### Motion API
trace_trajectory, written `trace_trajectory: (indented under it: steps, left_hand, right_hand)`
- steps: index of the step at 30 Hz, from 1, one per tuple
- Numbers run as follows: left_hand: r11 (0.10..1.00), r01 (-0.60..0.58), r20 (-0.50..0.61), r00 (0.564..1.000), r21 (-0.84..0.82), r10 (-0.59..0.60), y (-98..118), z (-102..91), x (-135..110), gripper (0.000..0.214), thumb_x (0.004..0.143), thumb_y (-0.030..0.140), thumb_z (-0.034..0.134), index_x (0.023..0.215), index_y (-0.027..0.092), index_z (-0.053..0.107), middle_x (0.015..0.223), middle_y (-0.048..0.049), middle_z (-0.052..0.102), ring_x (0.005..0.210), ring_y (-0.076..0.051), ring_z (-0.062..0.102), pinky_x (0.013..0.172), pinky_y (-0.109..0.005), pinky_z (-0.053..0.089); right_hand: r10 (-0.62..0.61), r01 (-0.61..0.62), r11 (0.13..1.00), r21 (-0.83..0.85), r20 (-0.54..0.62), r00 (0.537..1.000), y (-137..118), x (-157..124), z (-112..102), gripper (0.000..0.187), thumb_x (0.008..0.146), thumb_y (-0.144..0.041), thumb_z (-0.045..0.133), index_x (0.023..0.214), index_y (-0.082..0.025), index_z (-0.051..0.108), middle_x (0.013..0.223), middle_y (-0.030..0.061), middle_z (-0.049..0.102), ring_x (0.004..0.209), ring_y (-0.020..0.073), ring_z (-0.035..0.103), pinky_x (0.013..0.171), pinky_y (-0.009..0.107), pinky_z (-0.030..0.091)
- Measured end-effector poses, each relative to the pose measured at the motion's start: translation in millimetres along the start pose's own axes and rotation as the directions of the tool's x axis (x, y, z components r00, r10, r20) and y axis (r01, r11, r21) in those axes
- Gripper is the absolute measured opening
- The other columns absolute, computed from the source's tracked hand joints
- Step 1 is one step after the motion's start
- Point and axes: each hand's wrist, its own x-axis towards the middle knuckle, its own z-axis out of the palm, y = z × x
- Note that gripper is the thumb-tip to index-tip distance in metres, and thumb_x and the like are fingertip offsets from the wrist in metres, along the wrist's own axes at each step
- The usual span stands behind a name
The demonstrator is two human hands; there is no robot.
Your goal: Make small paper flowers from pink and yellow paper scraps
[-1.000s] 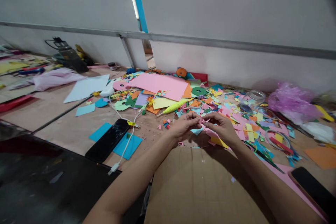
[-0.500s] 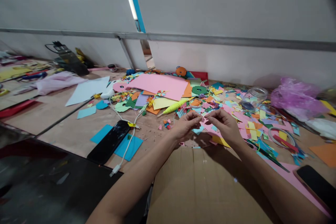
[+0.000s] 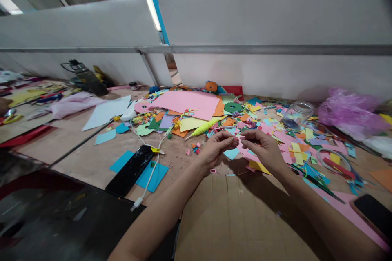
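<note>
My left hand (image 3: pixel 218 147) and my right hand (image 3: pixel 263 146) meet fingertip to fingertip above the paper scraps, just past the cardboard's far edge. Both are closed in a pinch, thumb against fingers. Something tiny and pinkish shows between the fingertips, too small to name against the pink paper behind. Cut pieces of coloured paper lie under and around the hands. Just beyond the left hand is a yellow-green pointed tool (image 3: pixel 204 128). Dark-bladed scissors (image 3: pixel 321 182) lie by the right forearm, which passes over the brown cardboard (image 3: pixel 239 220).
A black phone (image 3: pixel 130 170) and white cable (image 3: pixel 152 169) lie left, another phone (image 3: pixel 372 212) right. Pink sheets (image 3: pixel 186 102), a glass jar (image 3: pixel 297 114) and a purple plastic bag (image 3: pixel 349 108) sit farther back. A dark bottle (image 3: pixel 90 78) leans by the white partition (image 3: pixel 275 12).
The camera view has tilted and shifted slightly, so the table contents appear a little lower. Both hands keep their pinch, with the fingertips slightly changed in position.
</note>
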Motion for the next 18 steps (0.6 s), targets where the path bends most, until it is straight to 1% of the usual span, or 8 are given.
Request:
trace_trajectory:
  steps: [2,6,12,18]
  left_hand:
    - [1.000,0.013,0.002,1.000,-0.010,-0.013,0.4,0.0,-0.6,0.034,0.062,0.030,0.090,0.084,0.014,0.069,0.085,-0.0041,0.073,0.079,-0.014,0.070,0.087,-0.030,0.054]
    - [1.000,0.025,0.014,1.000,-0.006,-0.024,0.6,-0.6,-0.6,0.032,0.063,0.029,0.090,0.084,0.014,0.070,0.086,-0.0042,0.073,0.082,-0.015,0.070,0.089,-0.031,0.054]
    - [1.000,0.018,0.040,0.999,0.024,-0.019,1.5,0.1,-1.0,0.033,0.063,0.032,0.090,0.081,0.014,0.070,0.084,-0.0035,0.072,0.079,-0.013,0.068,0.084,-0.028,0.053]
    - [1.000,0.014,0.043,0.999,0.025,-0.015,2.6,1.6,-1.7,0.033,0.062,0.033,0.091,0.081,0.014,0.071,0.084,-0.0028,0.071,0.080,-0.013,0.067,0.085,-0.028,0.052]
  right_hand:
    - [-0.010,0.010,0.999,-0.050,-0.003,1.000,0.1,-0.9,-0.4,0.026,0.084,-0.044,0.073,0.096,-0.021,0.070,0.087,0.0043,0.072,0.079,0.0211,0.069,0.072,0.036,0.056]
    - [-0.051,0.047,0.986,-0.163,-0.020,0.999,-3.3,-1.6,-1.3,0.018,0.086,-0.040,0.071,0.084,-0.021,0.069,0.078,0.0029,0.071,0.073,0.0201,0.067,0.067,0.033,0.052]
    - [-0.127,0.117,0.951,-0.285,-0.018,0.992,-7.7,-3.8,-1.4,0.011,0.088,-0.032,0.066,0.084,-0.022,0.067,0.078,0.0025,0.071,0.071,0.0195,0.064,0.066,0.032,0.049]
    - [-0.197,0.186,0.926,-0.329,-0.001,0.980,-7.7,-6.3,0.1,0.007,0.089,-0.027,0.065,0.085,-0.022,0.067,0.079,0.0027,0.071,0.072,0.0195,0.064,0.067,0.033,0.049]
